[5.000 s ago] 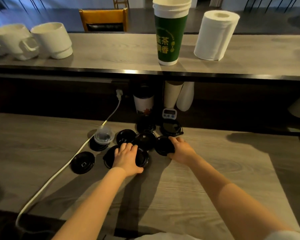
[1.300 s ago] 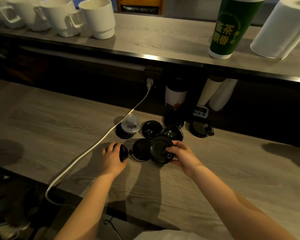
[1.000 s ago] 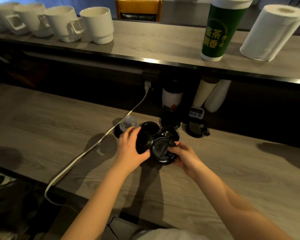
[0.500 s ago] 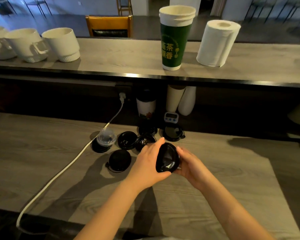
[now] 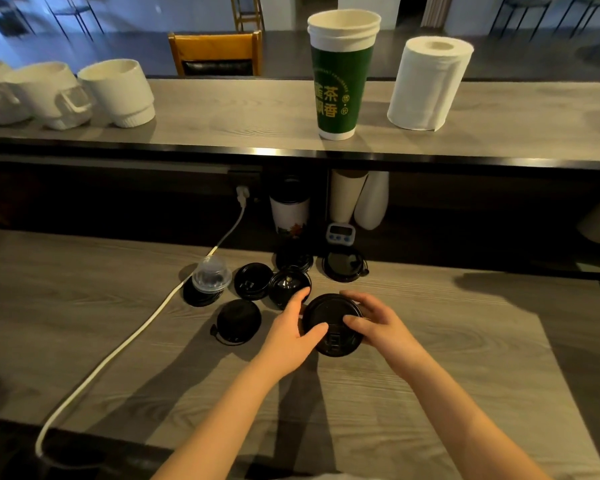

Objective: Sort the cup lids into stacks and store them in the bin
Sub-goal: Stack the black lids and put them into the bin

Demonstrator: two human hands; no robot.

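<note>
A black lid stack (image 5: 331, 322) lies flat on the wooden counter (image 5: 430, 375), held from both sides. My left hand (image 5: 293, 336) grips its left rim, thumb on top. My right hand (image 5: 378, 325) grips the right rim with curled fingers. Several other black lids lie behind: one at the left (image 5: 239, 320), two in the middle (image 5: 253, 280) (image 5: 289, 287), two at the back (image 5: 294, 260) (image 5: 343, 266). A clear dome lid (image 5: 211, 278) sits on another black lid (image 5: 198, 296). No bin is in view.
A white power cable (image 5: 125, 344) runs from a plug across the counter to the front left edge. A small timer (image 5: 341, 233) and cups (image 5: 289, 211) stand under the raised shelf. On the shelf are white mugs (image 5: 118, 93), a green cup stack (image 5: 340, 74) and a paper roll (image 5: 428, 83).
The lid my left hand picked up went onto the one in my right hand. The joined lids, held upright half a second ago, now lie flat on the counter between both hands.
</note>
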